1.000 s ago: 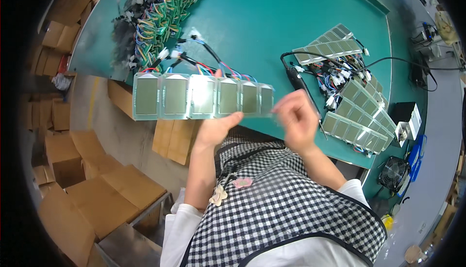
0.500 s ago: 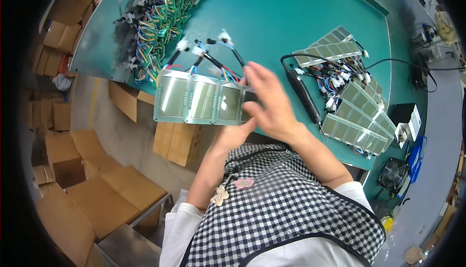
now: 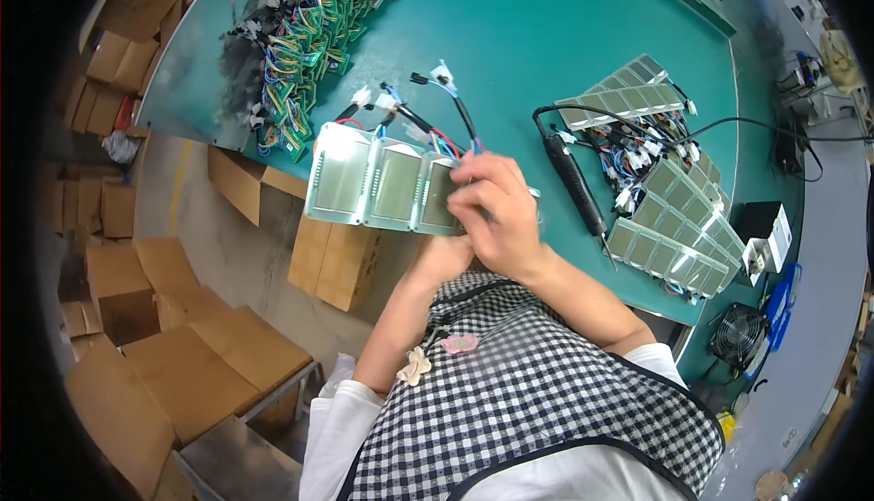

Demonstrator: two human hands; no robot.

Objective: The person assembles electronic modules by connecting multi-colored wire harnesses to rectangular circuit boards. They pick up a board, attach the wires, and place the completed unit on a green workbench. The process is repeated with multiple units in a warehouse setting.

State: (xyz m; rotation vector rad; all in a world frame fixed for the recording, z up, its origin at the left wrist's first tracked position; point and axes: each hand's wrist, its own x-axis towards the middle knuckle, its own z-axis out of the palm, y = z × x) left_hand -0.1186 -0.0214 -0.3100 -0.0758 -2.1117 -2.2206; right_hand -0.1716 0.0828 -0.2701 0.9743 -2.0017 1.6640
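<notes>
My left hand (image 3: 443, 258) grips a strip of joined LCD display boards (image 3: 393, 187) along its near edge. The strip is held at the table's near edge, screens facing up. Black-sleeved cables (image 3: 419, 122) with red and blue wires and white plugs fan out from its far edge. Over the strip's right end, my right hand (image 3: 499, 214) has its fingers curled together close to the rightmost visible screen. What its fingertips pinch, if anything, is hidden. The right hand also covers most of that end, and only a small piece shows beyond it.
A heap of green circuit boards with wires (image 3: 314, 55) lies at the far left. On the right are a black pen-like tool (image 3: 575, 182) with a cord, more display strips (image 3: 674, 246), a cable pile and a black fan (image 3: 737, 333). Cardboard boxes (image 3: 218, 364) stand left.
My right hand has gone from spread fingers to curled ones over the strip's right end. The strip has shifted slightly right and tilted, its left end now farther from me.
</notes>
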